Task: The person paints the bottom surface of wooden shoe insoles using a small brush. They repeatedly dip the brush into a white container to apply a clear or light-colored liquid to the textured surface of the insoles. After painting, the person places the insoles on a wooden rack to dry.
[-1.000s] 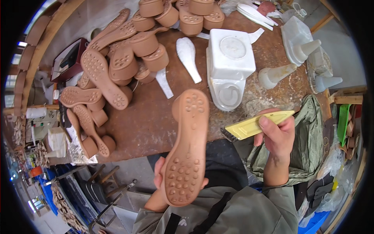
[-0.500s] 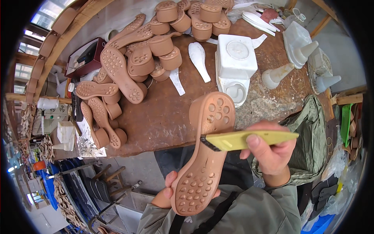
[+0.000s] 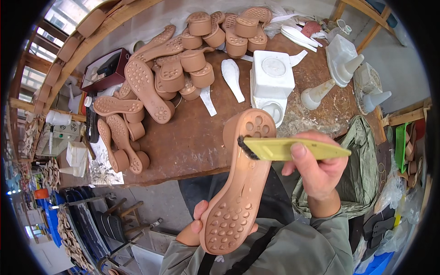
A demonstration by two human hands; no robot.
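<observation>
My left hand [image 3: 198, 225] grips a tan rubber shoe sole [image 3: 240, 183] by its toe end, tread side up, heel pointing away toward the table. My right hand [image 3: 316, 172] holds a yellow-handled brush [image 3: 293, 149] sideways. Its dark bristles rest on the left edge of the sole just below the heel. The sole hangs in front of my lap, over the near edge of the brown worktable [image 3: 192, 142].
A heap of several tan soles and heels [image 3: 169, 75] covers the table's far left. A white block mould [image 3: 271, 78], white sole-shaped pieces [image 3: 233, 79] and white cone nozzles [image 3: 316, 94] lie at the back right. A green-grey bag [image 3: 366, 174] hangs to my right.
The sole has tilted and shifted right, closer to the brush. My right hand swung the brush from angled upward to level, and its bristles now touch the sole near the heel.
</observation>
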